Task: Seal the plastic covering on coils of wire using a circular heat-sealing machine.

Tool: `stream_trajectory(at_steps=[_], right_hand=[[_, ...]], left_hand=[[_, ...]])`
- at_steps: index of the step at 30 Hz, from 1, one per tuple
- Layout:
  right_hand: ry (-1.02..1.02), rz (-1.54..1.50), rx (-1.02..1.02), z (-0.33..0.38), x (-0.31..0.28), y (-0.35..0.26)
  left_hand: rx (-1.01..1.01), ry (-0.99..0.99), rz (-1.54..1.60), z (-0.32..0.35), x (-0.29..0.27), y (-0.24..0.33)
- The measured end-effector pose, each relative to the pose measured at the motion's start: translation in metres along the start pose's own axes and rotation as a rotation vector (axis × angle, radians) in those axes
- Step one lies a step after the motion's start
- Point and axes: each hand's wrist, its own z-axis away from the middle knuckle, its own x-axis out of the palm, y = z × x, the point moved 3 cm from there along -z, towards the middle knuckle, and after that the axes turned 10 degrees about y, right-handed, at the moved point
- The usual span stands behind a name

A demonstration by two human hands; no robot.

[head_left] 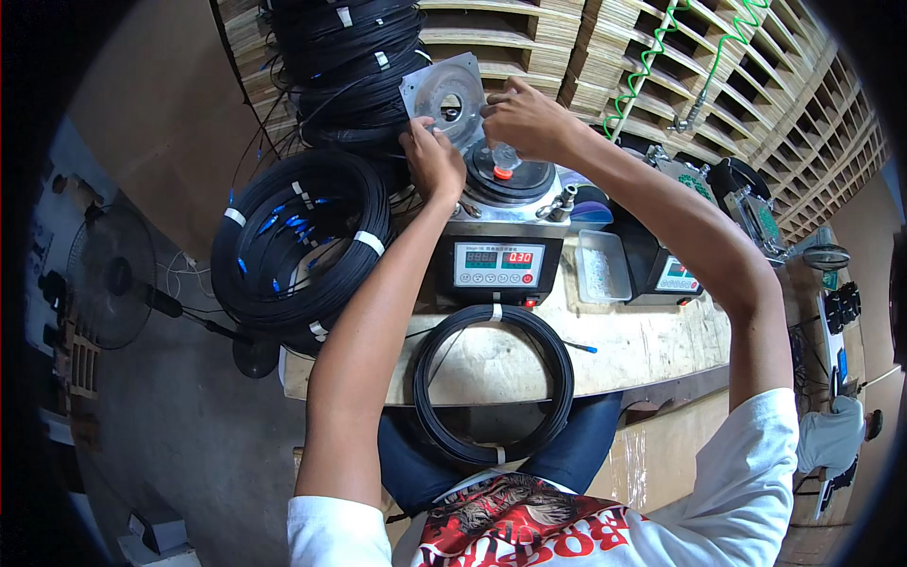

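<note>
My left hand (435,161) grips a square metal plate (427,93) with a round centre hole by its lower edge, holding it tilted up behind the machine. In my right hand (531,123) is a small transparent bottle (505,155), upside down, its orange-red tip (503,174) just over the dark round disc (531,187) of a polishing machine (499,268). Whether the tip touches the disc I cannot tell. Lit digits show on the machine's front panel. A coil of black cable (423,386) hangs over the table's near edge, against my lap.
Left of the machine lie coils of black cable (227,274) with blue connectors, and a tall cable stack (350,66) rises behind. To the right are a transparent plastic tray (603,268) and a second machine (652,253). Pallets (510,42) line the back; a fan (118,274) stands left.
</note>
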Motion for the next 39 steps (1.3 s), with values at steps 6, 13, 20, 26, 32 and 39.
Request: stream_trajectory(at_steps=[6,13,20,26,32,39], right_hand=[[0.085,-0.001,0.108,-0.031,0.023,0.022],[-0.028,0.081,0.145,0.004,0.049,0.063],[0.041,-0.363,0.49,0.079,0.029,0.038],[0.463,-1.19,1.039,0.176,0.08,0.021],[0.69,-1.105,1.012,0.228,0.146,-0.025],[0.271,-0.659,1.136,0.252,0.207,-0.094]], left_hand=[[-0.015,0.015,-0.01,0.002,-0.001,0.0],[-0.046,-0.01,-0.002,0.003,-0.001,0.007],[-0.025,0.002,-0.05,-0.002,-0.007,-0.001],[-0.033,-0.039,-0.061,0.001,0.001,-0.003],[0.05,-0.008,-0.049,-0.006,0.009,-0.013],[0.054,-0.029,-0.014,-0.006,0.013,-0.011]])
